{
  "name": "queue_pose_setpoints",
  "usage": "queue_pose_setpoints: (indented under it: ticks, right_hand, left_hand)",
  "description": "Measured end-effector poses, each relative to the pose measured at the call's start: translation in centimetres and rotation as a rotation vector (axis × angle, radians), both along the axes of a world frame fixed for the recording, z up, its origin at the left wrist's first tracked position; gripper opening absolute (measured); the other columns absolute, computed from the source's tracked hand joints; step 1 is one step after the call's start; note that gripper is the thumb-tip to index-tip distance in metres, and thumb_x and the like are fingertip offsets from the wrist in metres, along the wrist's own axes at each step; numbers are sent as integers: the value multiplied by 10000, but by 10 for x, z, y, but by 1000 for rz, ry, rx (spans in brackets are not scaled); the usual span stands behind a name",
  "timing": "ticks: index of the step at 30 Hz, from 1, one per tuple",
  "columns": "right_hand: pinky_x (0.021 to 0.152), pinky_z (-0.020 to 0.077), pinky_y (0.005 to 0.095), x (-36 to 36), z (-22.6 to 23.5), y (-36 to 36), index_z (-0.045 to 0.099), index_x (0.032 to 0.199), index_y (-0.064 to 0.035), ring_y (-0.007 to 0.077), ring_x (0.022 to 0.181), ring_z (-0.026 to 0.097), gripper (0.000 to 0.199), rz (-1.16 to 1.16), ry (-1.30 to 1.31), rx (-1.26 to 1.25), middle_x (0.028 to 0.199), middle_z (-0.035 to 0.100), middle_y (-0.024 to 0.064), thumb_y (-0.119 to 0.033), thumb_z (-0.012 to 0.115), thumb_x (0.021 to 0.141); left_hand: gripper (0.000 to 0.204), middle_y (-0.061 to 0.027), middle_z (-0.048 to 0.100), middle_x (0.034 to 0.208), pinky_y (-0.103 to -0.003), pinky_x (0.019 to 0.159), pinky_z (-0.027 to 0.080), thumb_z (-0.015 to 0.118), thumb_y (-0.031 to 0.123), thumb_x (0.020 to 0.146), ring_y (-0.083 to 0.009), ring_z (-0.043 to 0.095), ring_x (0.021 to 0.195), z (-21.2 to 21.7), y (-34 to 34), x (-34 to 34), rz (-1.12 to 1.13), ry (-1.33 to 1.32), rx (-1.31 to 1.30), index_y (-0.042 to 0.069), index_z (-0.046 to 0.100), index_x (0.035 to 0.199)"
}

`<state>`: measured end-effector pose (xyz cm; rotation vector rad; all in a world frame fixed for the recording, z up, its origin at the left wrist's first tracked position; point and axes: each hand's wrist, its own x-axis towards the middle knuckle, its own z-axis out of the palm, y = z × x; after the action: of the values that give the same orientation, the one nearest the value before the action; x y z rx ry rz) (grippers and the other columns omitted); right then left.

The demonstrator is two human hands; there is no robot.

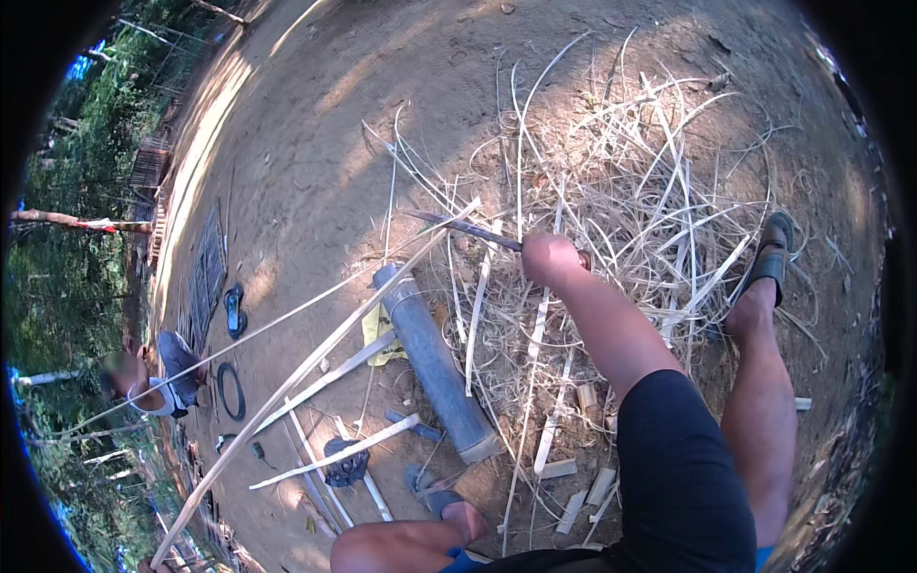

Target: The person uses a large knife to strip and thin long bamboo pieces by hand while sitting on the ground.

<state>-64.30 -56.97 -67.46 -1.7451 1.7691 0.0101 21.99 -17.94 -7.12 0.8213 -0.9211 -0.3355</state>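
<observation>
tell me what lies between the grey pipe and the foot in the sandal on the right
In the head view, a heap of pale bamboo strips and shavings covers the ground between the grey pipe and the sandalled foot.

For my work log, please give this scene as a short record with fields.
Place: bare dirt ground
Right hand: closed on a long knife
Left hand: not in view
At the blade: long bamboo strip
Near: grey pipe, pile of dry shavings
Right foot: in a sandal
Other person: sits at left
</observation>
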Motion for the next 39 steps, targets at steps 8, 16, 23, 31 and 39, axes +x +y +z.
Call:
queue_pose_setpoints:
  ticks: [8, 16, 23, 31, 39]
  right_hand:
    - [781, 559, 378, 40, 84, 23, 620, 1121, -48, 265, 942, 688, 250, 131, -115, 129, 1057, 677, 147, -101, 536, 892]
    - [764, 567, 394, -28, -2, -3, 682, 1056, -30, 301, 949, 689, 273, -155, 8, 52, 1091, 676, 177, -150, 609, 821]
    - [847, 552, 397, -13, 9, 2, 681, 1084, -76, 280, 1033, 662, 274, -235, 46, 97, 1096, 681, 136, -137, 585, 834]
    - [907, 504, 411, -30, 27, 59, 619, 1028, -14, 331, 1035, 636, 249, -223, -16, 62, 1097, 662, 169, -145, 588, 819]
    - [514, 476, 348, -59, 45, 144, 601, 961, -30, 181, 561, 545, 166, -616, -826, 311, 708, 573, 71, -154, 630, 855]
  left_hand:
    - [583, -33, 273, 574, -306, 488, 286, 157, 569, 968, -166, 283, 491, -19, -1, 9, 57, 56, -26, 95, 322, 673]
    - [623, -35, 272, 568, -301, 482, 288, 125, 601, 962, -163, 276, 480, -32, -14, 4, 77, 123, -32, 88, 332, 675]
    - [553, -25, 249, 561, -292, 492, 286, 189, 540, 969, -159, 264, 487, -22, -1, 26, 88, 71, -23, 98, 341, 674]
    - [579, -27, 279, 583, -280, 465, 272, 194, 573, 970, -151, 260, 481, -68, -29, -65, 338, 164, 26, 102, 344, 669]
    - [417, -17, 280, 570, -265, 416, 248, 282, 433, 932, -135, 236, 444, -55, -12, -168, 141, 153, -178, 92, 354, 701]
